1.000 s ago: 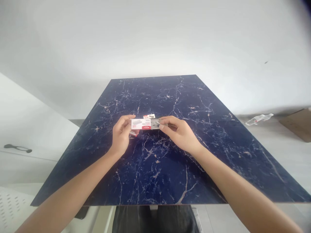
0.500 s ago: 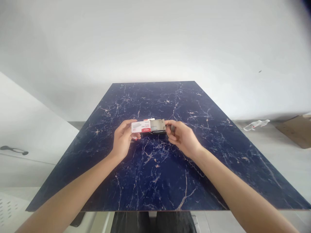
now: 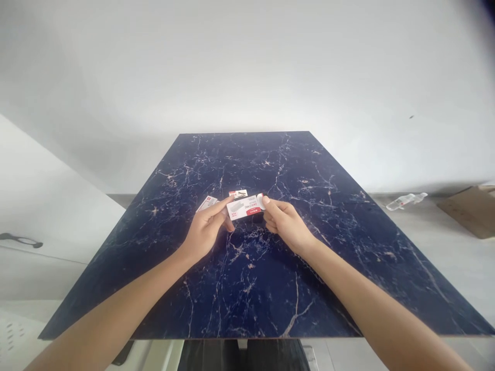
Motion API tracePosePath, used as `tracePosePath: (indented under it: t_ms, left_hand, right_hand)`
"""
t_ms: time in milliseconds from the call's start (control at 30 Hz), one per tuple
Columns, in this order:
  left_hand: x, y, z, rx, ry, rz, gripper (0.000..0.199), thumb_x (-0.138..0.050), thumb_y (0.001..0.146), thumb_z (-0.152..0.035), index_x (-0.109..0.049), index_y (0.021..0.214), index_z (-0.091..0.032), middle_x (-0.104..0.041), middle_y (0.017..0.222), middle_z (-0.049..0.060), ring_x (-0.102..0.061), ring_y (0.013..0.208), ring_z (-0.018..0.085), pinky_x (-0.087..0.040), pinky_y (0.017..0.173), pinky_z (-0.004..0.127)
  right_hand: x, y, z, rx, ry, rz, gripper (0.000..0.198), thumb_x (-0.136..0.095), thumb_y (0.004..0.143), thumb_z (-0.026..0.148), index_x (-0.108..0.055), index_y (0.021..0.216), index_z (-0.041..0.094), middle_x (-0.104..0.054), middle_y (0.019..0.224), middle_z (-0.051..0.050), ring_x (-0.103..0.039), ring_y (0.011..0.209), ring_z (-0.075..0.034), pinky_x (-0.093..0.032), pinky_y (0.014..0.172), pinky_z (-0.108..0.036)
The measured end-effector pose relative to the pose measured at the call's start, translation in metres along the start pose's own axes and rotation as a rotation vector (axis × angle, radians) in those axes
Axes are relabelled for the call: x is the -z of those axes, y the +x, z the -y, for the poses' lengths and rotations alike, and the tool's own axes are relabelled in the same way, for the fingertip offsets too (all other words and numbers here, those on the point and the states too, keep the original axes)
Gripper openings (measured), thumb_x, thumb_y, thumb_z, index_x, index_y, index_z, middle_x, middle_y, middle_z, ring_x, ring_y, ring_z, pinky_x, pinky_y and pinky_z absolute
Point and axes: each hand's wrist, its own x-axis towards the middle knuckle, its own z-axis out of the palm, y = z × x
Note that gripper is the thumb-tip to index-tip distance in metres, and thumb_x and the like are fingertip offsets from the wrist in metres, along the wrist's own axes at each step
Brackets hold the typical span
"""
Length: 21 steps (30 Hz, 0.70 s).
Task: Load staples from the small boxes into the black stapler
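Observation:
My left hand [image 3: 207, 232] is closed on the left end of a small white-and-red staples box [image 3: 244, 207], with a grey strip of staples printed on its face. My right hand [image 3: 286, 219] pinches the box's right end, thumb by a rounded notch. Its print is upside down to me. Behind it a second white-and-red packet [image 3: 238, 193] shows partly, with a picture on it. Another white-and-red box [image 3: 206, 203] lies tilted beyond my left fingers, half hidden by them.
The blue marbled table [image 3: 247, 288] stands against a pale wall [image 3: 247, 67]. On the floor to the right lie clear plastic bottles [image 3: 406, 201] and a brown cardboard box [image 3: 469, 208]. A white cabinet with a dark handle [image 3: 21, 240] is at the left.
The box's grey inner tray, which stuck out at the right, no longer shows. The box has turned slightly and moved right. The packet at the left has come into view.

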Motion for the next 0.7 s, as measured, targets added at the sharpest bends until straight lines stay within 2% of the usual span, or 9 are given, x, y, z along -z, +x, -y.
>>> tracePosePath:
  t_ms: [100, 167, 233, 333, 500, 600, 700]
  left_hand:
    - [-0.002, -0.004, -0.002, -0.024, 0.040, 0.095, 0.053, -0.048, 0.102, -0.037, -0.042, 0.153, -0.023, -0.073, 0.082, 0.004, -0.069, 0.076, 0.018, -0.057, 0.077, 0.035]
    - [-0.004, -0.006, -0.003, -0.044, 0.104, 0.131, 0.069, -0.058, 0.098, -0.038, -0.029, 0.159, -0.024, -0.074, 0.090, 0.006, -0.070, 0.079, 0.019, -0.058, 0.075, 0.034]
    - [-0.006, -0.007, -0.003, -0.084, 0.211, 0.074, 0.074, -0.069, 0.090, -0.037, -0.036, 0.156, -0.026, -0.075, 0.103, 0.009, -0.071, 0.082, 0.021, -0.059, 0.072, 0.033]
    - [-0.007, -0.007, -0.003, -0.165, 0.315, -0.034, 0.058, -0.074, 0.086, -0.036, -0.058, 0.140, -0.028, -0.073, 0.119, 0.011, -0.073, 0.091, 0.025, -0.061, 0.072, 0.034]
    - [-0.006, -0.009, -0.003, -0.192, 0.276, -0.019, 0.057, -0.076, 0.083, -0.034, -0.061, 0.138, -0.028, -0.074, 0.117, 0.010, -0.074, 0.091, 0.026, -0.062, 0.074, 0.036]
    - [-0.003, -0.008, -0.002, -0.160, 0.238, 0.030, 0.056, -0.073, 0.086, -0.034, -0.059, 0.139, -0.027, -0.074, 0.116, 0.010, -0.073, 0.091, 0.025, -0.061, 0.077, 0.036]
    - [0.001, -0.003, -0.002, -0.148, 0.262, 0.078, 0.053, -0.071, 0.088, -0.034, -0.058, 0.139, -0.027, -0.075, 0.111, 0.008, -0.073, 0.087, 0.023, -0.059, 0.077, 0.036]
  right_hand:
    - [0.000, -0.001, 0.001, -0.006, -0.031, -0.017, 0.049, -0.064, 0.084, 0.067, -0.053, 0.073, 0.020, -0.021, 0.060, 0.009, -0.015, 0.049, -0.007, -0.013, 0.045, -0.026]
    - [0.001, -0.001, 0.002, -0.009, -0.014, -0.007, 0.049, -0.064, 0.085, 0.066, -0.054, 0.074, 0.020, -0.019, 0.060, 0.009, -0.014, 0.050, -0.007, -0.013, 0.045, -0.026]
    - [0.001, -0.001, 0.002, -0.019, 0.011, 0.013, 0.049, -0.064, 0.085, 0.065, -0.051, 0.071, 0.020, -0.019, 0.059, 0.009, -0.013, 0.050, -0.007, -0.013, 0.045, -0.026]
    - [0.000, 0.000, 0.001, -0.058, 0.044, 0.041, 0.051, -0.064, 0.088, 0.061, -0.044, 0.065, 0.020, -0.022, 0.058, 0.008, -0.013, 0.049, -0.007, -0.012, 0.045, -0.026]
    - [-0.001, -0.005, 0.001, -0.105, 0.185, 0.116, 0.049, -0.064, 0.091, 0.054, -0.041, 0.064, 0.021, -0.021, 0.057, 0.008, -0.011, 0.050, -0.008, -0.014, 0.045, -0.026]
    - [-0.004, -0.010, 0.000, -0.120, 0.241, 0.236, 0.039, -0.065, 0.090, 0.055, -0.054, 0.076, 0.020, -0.019, 0.058, 0.009, -0.011, 0.051, -0.008, -0.013, 0.046, -0.025]
    - [-0.011, -0.015, 0.000, -0.114, 0.154, 0.347, 0.038, -0.069, 0.086, 0.056, -0.063, 0.100, 0.021, -0.023, 0.059, 0.010, -0.014, 0.051, -0.008, -0.013, 0.047, -0.024]
